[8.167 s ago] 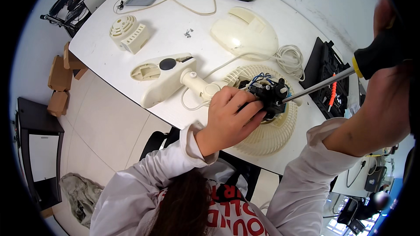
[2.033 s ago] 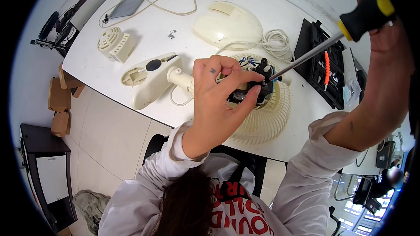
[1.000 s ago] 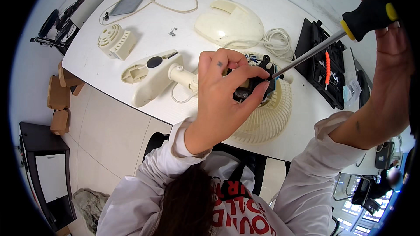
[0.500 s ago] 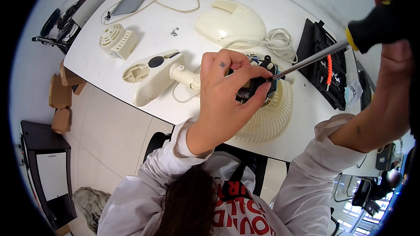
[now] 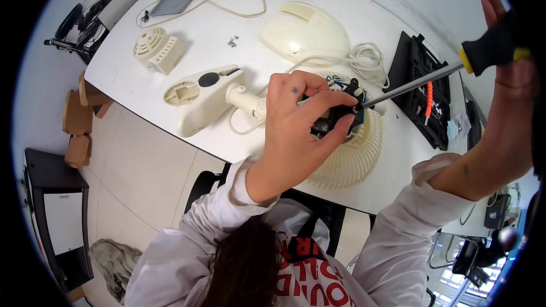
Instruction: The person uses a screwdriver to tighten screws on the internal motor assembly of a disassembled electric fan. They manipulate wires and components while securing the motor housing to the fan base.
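Observation:
A cream fan lies face down, its ribbed grille towards me and its black motor exposed, with wires at the far side. My left hand is closed over the motor, thumb and forefinger pinched at its right edge. Between those fingertips sits the tip of a long screwdriver, slanting up to the right. My right hand is at its black-and-yellow handle, two fingers stretched upward past it; the dark picture rim hides part of that hand. Left of my left hand lies the fan's cream stand, joined by its neck.
Beyond the fan are a cream oval cover and a coiled white cord. Several screws lie near a cream vented housing. An open black tool case stands at the right. A grey tray lies far left.
The view has shifted slightly. Two fingers of my right hand now stretch up beside the screwdriver handle, which sits a little lower. My left hand keeps its pinch at the motor.

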The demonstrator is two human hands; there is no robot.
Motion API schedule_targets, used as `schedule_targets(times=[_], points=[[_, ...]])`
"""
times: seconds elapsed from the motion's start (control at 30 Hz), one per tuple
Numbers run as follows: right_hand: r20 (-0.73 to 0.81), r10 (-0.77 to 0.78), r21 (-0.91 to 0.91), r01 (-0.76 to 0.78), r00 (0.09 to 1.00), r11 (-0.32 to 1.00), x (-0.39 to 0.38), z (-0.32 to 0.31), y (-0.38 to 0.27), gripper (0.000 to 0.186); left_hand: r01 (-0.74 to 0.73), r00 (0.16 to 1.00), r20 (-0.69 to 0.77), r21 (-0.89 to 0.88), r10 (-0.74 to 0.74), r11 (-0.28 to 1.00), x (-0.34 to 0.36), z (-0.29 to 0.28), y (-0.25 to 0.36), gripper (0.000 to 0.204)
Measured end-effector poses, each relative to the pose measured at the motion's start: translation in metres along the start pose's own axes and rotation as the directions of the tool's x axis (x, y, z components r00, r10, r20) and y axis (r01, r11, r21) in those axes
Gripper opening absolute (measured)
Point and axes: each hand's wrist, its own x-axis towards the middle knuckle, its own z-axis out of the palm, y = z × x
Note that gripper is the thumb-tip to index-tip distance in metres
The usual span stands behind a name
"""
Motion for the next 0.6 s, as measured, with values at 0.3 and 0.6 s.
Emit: schedule_targets(times=[0.3, 0.6], points=[[0.009, -0.019, -0.003, 0.019, 1.000, 1.000, 0.0031, 0.0028, -0.0042, 0.061, 0.006, 1.000, -0.007, -0.005, -0.006, 1.000, -0.0006, 0.0004, -0.0012, 0.032], [0.021, -0.025, -0.016, 0.025, 0.999, 1.000, 0.0054, 0.0050, -0.0064, 0.063, -0.023, 0.999, -0.026, -0.012, 0.023, 1.000, 0.0015, -0.0005, -0.0024, 0.031]])
